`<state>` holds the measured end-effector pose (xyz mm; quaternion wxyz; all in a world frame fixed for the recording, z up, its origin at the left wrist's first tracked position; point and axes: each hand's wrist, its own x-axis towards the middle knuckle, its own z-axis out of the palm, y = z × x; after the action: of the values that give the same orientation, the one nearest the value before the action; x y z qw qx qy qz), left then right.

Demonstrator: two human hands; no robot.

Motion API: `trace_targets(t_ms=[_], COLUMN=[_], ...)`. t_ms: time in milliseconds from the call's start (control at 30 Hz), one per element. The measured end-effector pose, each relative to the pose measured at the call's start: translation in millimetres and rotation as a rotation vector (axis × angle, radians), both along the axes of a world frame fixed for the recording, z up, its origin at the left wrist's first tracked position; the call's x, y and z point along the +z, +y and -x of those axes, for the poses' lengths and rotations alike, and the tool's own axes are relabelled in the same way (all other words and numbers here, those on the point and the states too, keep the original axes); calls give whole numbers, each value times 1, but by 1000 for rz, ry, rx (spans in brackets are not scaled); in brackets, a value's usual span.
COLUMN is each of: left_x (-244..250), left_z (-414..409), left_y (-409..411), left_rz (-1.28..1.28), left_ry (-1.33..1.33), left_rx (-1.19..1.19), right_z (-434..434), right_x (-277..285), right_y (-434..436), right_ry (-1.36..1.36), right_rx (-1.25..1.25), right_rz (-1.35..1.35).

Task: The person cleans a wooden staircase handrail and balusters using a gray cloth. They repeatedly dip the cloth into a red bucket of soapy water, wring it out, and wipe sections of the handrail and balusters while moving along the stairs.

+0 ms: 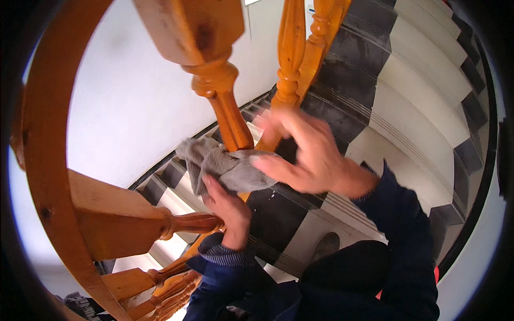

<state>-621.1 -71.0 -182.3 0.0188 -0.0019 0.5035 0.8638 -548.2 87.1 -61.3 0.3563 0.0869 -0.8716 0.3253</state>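
Observation:
A grey cloth (245,172) is wrapped around the lower part of a turned wooden baluster (229,116) in the middle of the view. My left hand (229,208) holds the cloth from below at its left part, with the thumb in front; the other fingers are largely hidden. On the cloth's right side, my right hand (309,152) is blurred, its fingers spread and apart, the thumb near or touching the cloth's end.
A curved wooden handrail (48,160) runs down the left side, with another baluster (120,220) joined to it. Black and white stair treads (413,112) climb at the right. More balusters (291,48) stand at the top. A shoe (327,244) rests on a step below.

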Motion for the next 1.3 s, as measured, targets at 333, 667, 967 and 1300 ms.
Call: trace_targets(t_ms=[333,667,967,1300], left_x=[-63,-63,-88,-84], left_z=[36,26,19,8], left_y=[9,9,-5,15], left_rz=[380,-288,446,546], left_ry=[265,-13,135,335], left_rx=[-426,-396,-159,-98], right_z=[71,68,-26,-29], right_x=[-29,-24,69,63], right_y=[-24,-20,-44,-92], right_ry=[-217,-196,-228,-203], right_rx=[234,222,226,1428], right_rz=[421,395,33,1057])
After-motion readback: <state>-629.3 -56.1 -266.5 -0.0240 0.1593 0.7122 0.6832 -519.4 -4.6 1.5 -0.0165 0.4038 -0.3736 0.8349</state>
